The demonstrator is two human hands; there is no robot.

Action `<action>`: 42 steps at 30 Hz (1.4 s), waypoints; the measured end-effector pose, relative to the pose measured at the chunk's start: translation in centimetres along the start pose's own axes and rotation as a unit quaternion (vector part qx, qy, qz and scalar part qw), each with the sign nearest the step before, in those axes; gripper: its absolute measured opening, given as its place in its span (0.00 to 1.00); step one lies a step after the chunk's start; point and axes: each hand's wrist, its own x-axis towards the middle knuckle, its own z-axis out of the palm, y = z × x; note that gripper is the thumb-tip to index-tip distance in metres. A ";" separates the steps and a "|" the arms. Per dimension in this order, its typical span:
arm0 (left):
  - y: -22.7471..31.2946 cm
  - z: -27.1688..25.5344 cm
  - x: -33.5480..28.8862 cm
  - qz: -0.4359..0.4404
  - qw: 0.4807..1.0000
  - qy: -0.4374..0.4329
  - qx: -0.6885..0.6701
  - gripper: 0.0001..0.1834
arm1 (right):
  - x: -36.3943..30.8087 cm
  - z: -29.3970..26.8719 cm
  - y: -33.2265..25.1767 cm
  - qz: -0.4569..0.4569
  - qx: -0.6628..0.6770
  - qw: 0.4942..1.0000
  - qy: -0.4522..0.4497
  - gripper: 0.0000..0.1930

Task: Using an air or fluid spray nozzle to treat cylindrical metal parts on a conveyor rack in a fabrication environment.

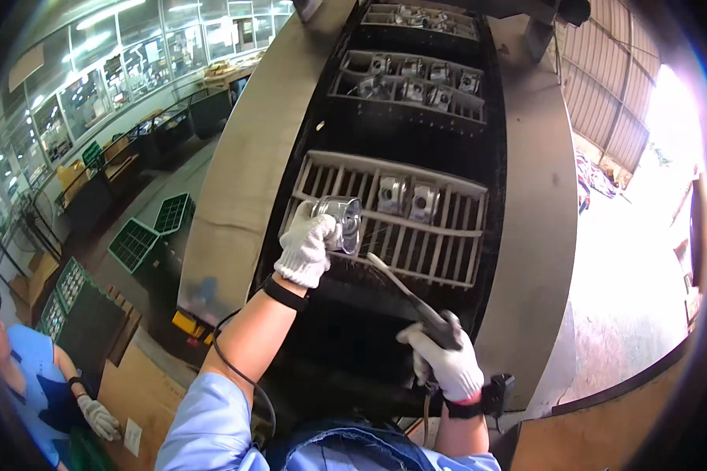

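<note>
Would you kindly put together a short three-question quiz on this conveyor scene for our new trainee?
1. True or false: the left hand holds a shiny metal part.
2. What does the right hand grip: A) a long nozzle tool, B) a green crate, C) a cloth?
3. How many parts sit in the nearest slatted tray?

Key: 1 true; 2 A; 3 two.
</note>
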 end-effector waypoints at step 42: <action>10.9 -30.8 -30.6 -0.003 0.607 0.416 0.677 0.39 | 2.3 3.0 1.0 -0.002 -0.082 0.979 0.184 0.10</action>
